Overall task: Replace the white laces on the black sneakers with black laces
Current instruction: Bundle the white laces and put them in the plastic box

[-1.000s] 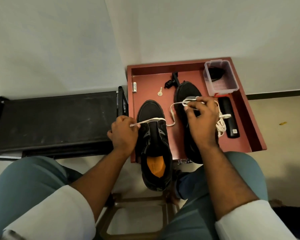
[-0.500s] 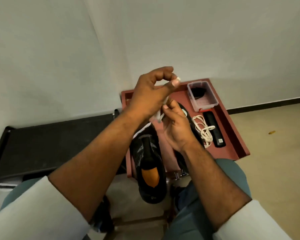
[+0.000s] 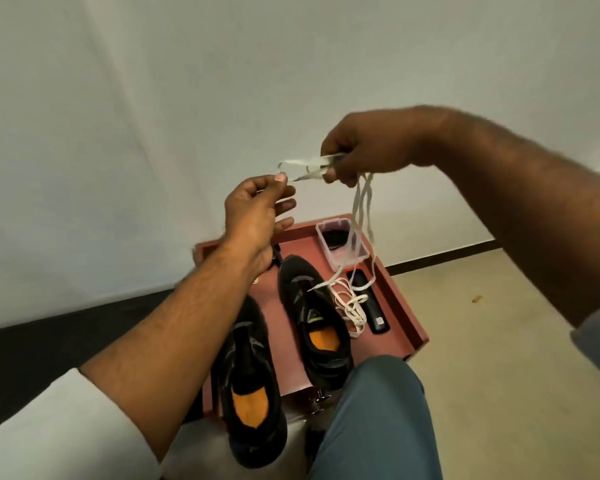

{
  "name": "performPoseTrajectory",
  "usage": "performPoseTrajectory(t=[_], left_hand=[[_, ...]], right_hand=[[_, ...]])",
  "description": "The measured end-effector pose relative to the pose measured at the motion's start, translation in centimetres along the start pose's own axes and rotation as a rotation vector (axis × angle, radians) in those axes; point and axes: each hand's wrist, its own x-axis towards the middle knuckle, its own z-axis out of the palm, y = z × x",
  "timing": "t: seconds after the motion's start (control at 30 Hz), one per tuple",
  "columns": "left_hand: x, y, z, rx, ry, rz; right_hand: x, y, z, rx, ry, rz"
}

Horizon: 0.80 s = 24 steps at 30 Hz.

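Both grips pinch white lace (image 3: 360, 206); left hand (image 3: 257, 216), right hand (image 3: 364, 147); lace blurred.

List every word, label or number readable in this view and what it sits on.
None can be read.
Black remote-like device on the red tray: a small white label near its lower end, too small and blurred to read.
Black sneakers: grey markings, no legible brand.

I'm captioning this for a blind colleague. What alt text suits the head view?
Two raised hands, left hand and right hand, pinch a white lace whose ends dangle over two unlaced black sneakers on a red tray.
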Motion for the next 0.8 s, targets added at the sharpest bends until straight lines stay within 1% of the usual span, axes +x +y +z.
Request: performPoseTrajectory(t=[0.07, 0.1, 0.2, 0.33, 0.43, 0.5, 0.57, 0.6, 0.63, 0.7, 0.73, 0.77, 0.8], left_hand=[[-0.2, -0.7, 0.9, 0.050, -0.107, -0.027], [-0.3, -1.2, 1.3, 0.091, -0.166, -0.034], [-0.1, -2.9, 2.2, 0.186, -0.303, -0.049], [0.7, -4.4, 3.4, 0.169, -0.433, -0.094], [1.8, -5.6, 4.1, 0.283, -0.451, -0.122], [2.5, -7.3, 3.8, 0.458, -0.456, -0.174], [3.1, -9.6, 2.6, 0.714, -0.482, -0.192], [3.3, -10.9, 1.9, 0.868, -0.534, -0.181], [3.3, -12.2, 1.1, 1.061, -0.632, -0.136], [3.0, -15.1, -0.2, 1.472, -0.849, -0.029], [2.7, -16.5, -0.7, 1.634, -0.926, 0.017], [2.4, -17.8, -1.1, 1.732, -0.971, 0.038], [2.1, -18.5, -1.1, 1.790, -0.982, 0.042]], right_hand=[[-0.6, -0.4, -2.0, -0.112, 0.086, 0.008], [-0.9, -0.4, -3.0, -0.129, 0.143, 0.007], [-1.5, 0.0, -4.9, -0.071, 0.254, -0.016], [-1.5, 1.0, -4.6, 0.030, 0.249, -0.009], [-0.8, 2.0, -2.7, 0.097, 0.231, 0.019], [0.1, 2.9, -0.1, 0.079, 0.207, 0.051], [1.1, 4.3, 4.0, 0.045, 0.180, 0.088], [1.6, 5.1, 6.4, 0.036, 0.160, 0.107], [2.1, 6.1, 9.2, 0.043, 0.141, 0.134], [2.9, 8.0, 14.6, 0.131, 0.116, 0.201], [3.1, 8.8, 17.1, 0.192, 0.118, 0.232], [3.2, 9.5, 19.2, 0.245, 0.128, 0.258], [3.3, 10.0, 20.7, 0.284, 0.144, 0.275]])
